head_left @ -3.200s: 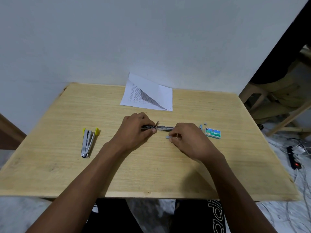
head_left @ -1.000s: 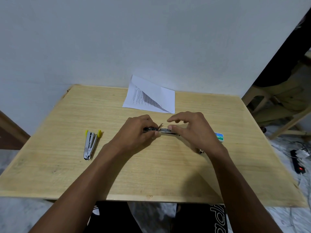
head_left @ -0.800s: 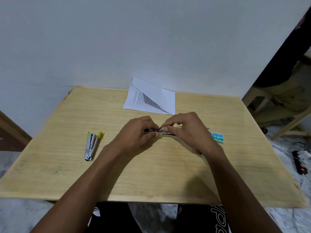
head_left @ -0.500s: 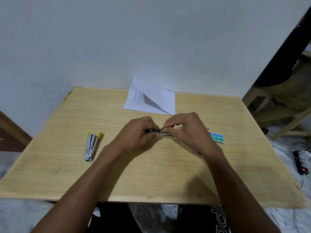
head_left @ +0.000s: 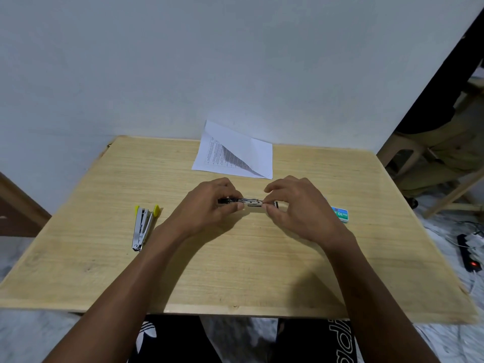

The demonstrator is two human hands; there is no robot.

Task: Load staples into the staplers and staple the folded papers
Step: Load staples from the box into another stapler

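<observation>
At the table's middle, a small metal stapler lies lengthwise between both hands. My left hand grips its left end with curled fingers. My right hand pinches its right end between thumb and forefinger. A second stapler, silver with yellow tips, lies to the left, apart from both hands. The green staple box sits just right of my right hand. A folded printed paper lies at the table's far edge by the wall.
The wooden table stands against a white wall. A wooden chair stands at the right beyond the table. On the floor at the right lies a power strip with cables.
My right hand has shifted right along the stapler, from near its middle to its right end. The left hand keeps its hold on the left end. The stapler's metal body shows more between the hands.
</observation>
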